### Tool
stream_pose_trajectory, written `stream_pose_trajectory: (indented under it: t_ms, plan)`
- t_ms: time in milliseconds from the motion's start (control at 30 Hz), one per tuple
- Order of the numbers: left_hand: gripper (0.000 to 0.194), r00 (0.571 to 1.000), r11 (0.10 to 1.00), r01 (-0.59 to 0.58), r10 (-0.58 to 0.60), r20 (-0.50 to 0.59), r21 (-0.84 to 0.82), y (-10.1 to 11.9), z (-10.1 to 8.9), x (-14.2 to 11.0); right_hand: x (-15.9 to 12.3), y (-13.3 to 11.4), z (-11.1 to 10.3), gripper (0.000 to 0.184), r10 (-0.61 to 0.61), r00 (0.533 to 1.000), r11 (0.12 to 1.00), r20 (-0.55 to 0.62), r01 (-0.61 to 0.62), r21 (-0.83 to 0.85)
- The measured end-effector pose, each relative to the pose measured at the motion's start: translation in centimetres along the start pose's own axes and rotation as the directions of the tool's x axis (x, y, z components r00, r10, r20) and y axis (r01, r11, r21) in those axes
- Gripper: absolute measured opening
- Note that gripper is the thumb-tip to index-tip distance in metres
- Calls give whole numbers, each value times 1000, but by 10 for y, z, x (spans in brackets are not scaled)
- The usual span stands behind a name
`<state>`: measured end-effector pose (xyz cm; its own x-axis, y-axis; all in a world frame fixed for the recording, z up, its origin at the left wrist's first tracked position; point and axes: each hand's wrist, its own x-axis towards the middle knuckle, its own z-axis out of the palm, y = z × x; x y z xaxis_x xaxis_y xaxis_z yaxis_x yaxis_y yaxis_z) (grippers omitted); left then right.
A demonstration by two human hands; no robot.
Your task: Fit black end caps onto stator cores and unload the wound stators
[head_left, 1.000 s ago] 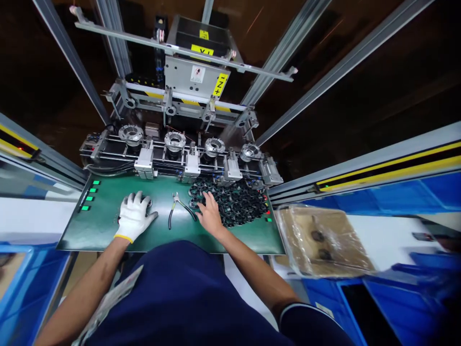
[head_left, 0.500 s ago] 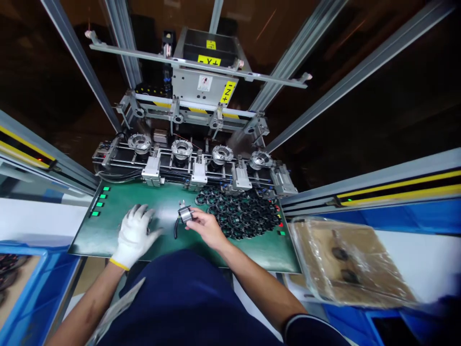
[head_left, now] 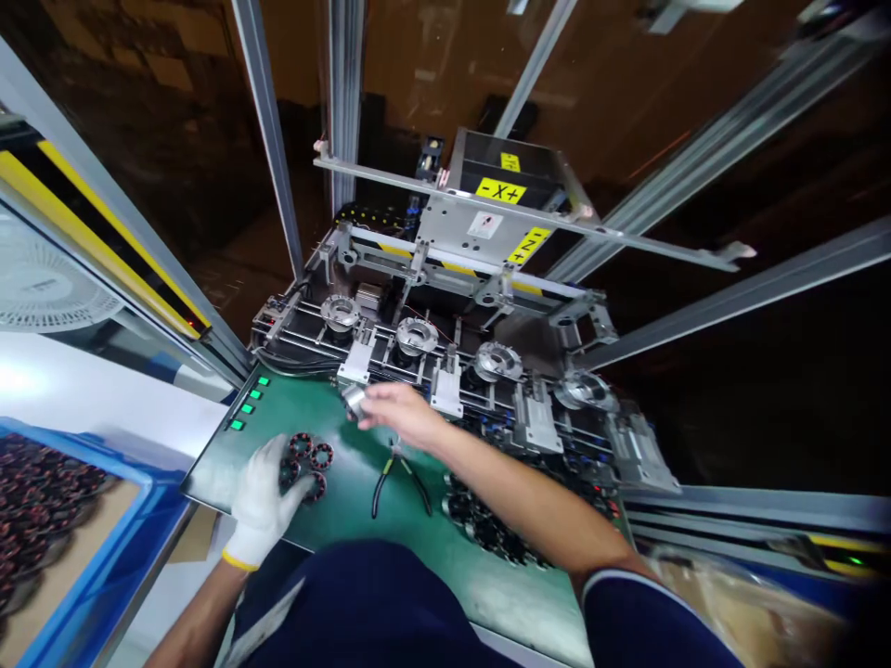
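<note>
My left hand (head_left: 261, 501), in a white glove, lies on the green work surface (head_left: 334, 445) with its fingers curled over a small cluster of round copper-wound parts (head_left: 311, 456). My bare right hand (head_left: 396, 415) reaches forward toward the left fixtures and pinches a small silver cylindrical part (head_left: 354, 401). A row of round metal fixtures (head_left: 416, 336) stands just beyond it. Black-handled pliers (head_left: 398, 475) lie on the green surface under my right forearm. A heap of dark round parts (head_left: 487, 529) lies to the right, partly hidden by my arm.
A blue crate (head_left: 62, 520) with many dark round parts stands at the lower left. Green lit buttons (head_left: 247, 408) line the surface's left edge. Aluminium frame rails and a machine head with yellow axis labels (head_left: 499, 192) rise behind the fixtures. A plastic-wrapped package (head_left: 752, 612) lies at the lower right.
My right hand picked a silver part from near the heap and carried it forward and left toward the fixtures. My left hand closed over a few wound parts. The view swung left.
</note>
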<state>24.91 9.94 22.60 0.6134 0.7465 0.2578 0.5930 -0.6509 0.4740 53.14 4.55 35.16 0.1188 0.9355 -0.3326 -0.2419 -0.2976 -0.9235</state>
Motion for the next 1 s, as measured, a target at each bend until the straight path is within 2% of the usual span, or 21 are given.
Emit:
stream_pose_trajectory:
  t_ms: [33, 67, 100, 133, 200, 267, 333, 467, 733, 900, 1000]
  plan:
    - [66, 998, 998, 65, -65, -21, 10, -14, 7, -9, 23, -18, -7, 39, -94, 996, 988, 2, 93, -126]
    - [65, 993, 994, 112, -112, -37, 11, -26, 14, -19, 47, -35, -13, 33, -223, 975, 930, -5, 211, -303]
    - [63, 989, 990, 138, -138, -44, 13, -35, 21, -27, 71, -50, -19, 23, -357, 934, 806, 1, 309, -505]
    - [61, 988, 989, 149, -149, -38, 15, -41, 27, -34, 94, -62, -24, 17, -462, 887, 656, 11, 350, -669]
    - [59, 990, 989, 143, -143, -11, 33, -46, 34, -42, 133, -75, -33, 17, -553, 832, 401, 45, 313, -861]
    - [58, 993, 991, 122, -122, 3, 61, -47, 37, -44, 159, -75, -40, 22, -546, 836, 283, 57, 249, -926]
    - [59, 995, 992, 96, -96, -5, 83, -46, 37, -44, 170, -68, -46, 24, -514, 854, 235, 74, 224, -946]
    - [62, 999, 992, 47, -47, -1, 118, -48, 36, -41, 172, -59, -52, 26, -455, 883, 137, 118, 200, -970]
    - [59, 1000, 992, 24, -26, 13, 127, -45, 30, -37, 183, -75, -32, 19, -345, 938, 2, 37, 41, -999]
    - [58, 1000, 989, 2, 2, -28, 145, -41, 28, -34, 180, -81, -27, 22, -283, 958, -53, 38, 24, -998]
    - [59, 998, 990, -6, 14, -56, 141, -41, 29, -33, 168, -73, -29, 26, -316, 947, -69, 55, 35, -997]
